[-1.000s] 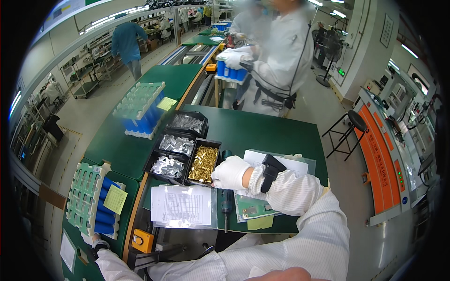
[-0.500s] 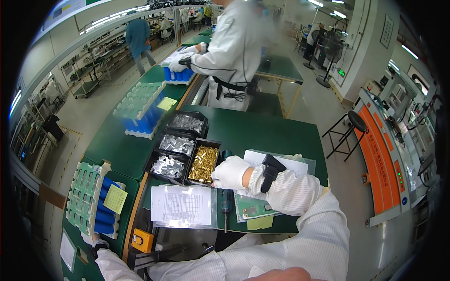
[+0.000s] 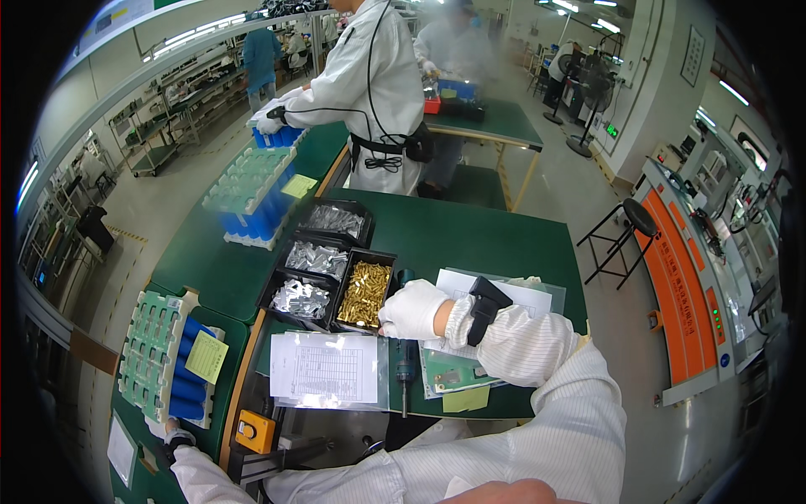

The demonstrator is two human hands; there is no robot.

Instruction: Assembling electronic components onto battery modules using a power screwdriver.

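Two white-gloved hands rest well apart along the green worktop (image 3: 478, 235). Nearest, the left hand (image 3: 159, 427) touches the near end of a blue battery-cell block (image 3: 186, 391), whose long side runs away from it; the fingers are mostly hidden, so I cannot tell whether this grip is closed. The block's yellow-green label (image 3: 206, 357) has writing too small to read, as does a printed table sheet (image 3: 323, 370). Right of the sheet, an electric screwdriver (image 3: 406, 370) points its bit toward the person, its long axis passing under or beside the nearer right hand (image 3: 411, 311); that grip is curled, but whether around the tool is unclear. Brass fasteners (image 3: 364, 294) lie just left. Farther, a second cell block (image 3: 252, 197) adjoins another yellow-green label (image 3: 298, 186); an orange machine cabinet (image 3: 676, 311) bears pale lettering.
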